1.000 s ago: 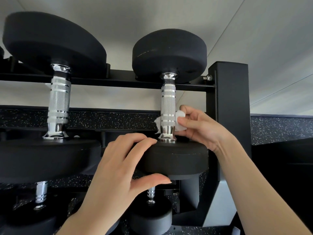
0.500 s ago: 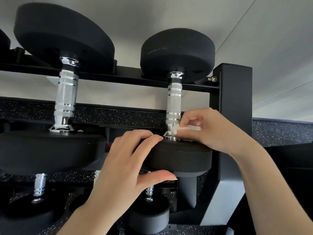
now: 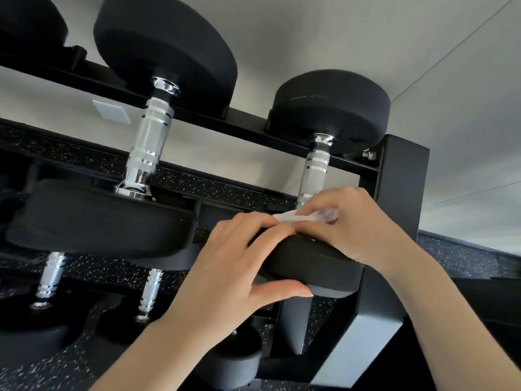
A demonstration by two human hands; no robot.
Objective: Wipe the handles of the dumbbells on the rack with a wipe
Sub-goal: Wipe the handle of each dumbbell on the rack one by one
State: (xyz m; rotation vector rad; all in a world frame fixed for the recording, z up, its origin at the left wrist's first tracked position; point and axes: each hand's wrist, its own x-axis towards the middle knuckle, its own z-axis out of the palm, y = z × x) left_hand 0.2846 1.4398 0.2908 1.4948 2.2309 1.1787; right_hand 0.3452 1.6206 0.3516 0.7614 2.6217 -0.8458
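Head view shows 2 dumbbells on the top tier of a black rack [image 3: 403,176], each lying front to back across the rails. The right hand [image 3: 346,224] pinches a white wipe [image 3: 293,217] against the lower end of the right dumbbell's handle [image 3: 315,170], just above the near head [image 3: 315,261]. Its fingers curl over the wipe, so how far the wipe wraps the handle cannot be told. The left hand [image 3: 231,266] grips that near head, fingers on top and thumb underneath, with the fingertips touching the wipe's left edge.

The wipe looks thin, soft and light; it will bunch and slide unless it is folded round the bar and squeezed. The handle is stiff chrome, smooth at the collars and knurled in the middle, so the wipe will probably glide at the ends and drag or snag over the knurling. The dumbbell is likely heavy and may roll on the rails; holding the head seems the sensible way to steady it, leaving the bar free for the wipe.

The left dumbbell's handle [image 3: 149,142] stands bare, well apart from both hands. More chrome handles [image 3: 52,275] show on the tier below.
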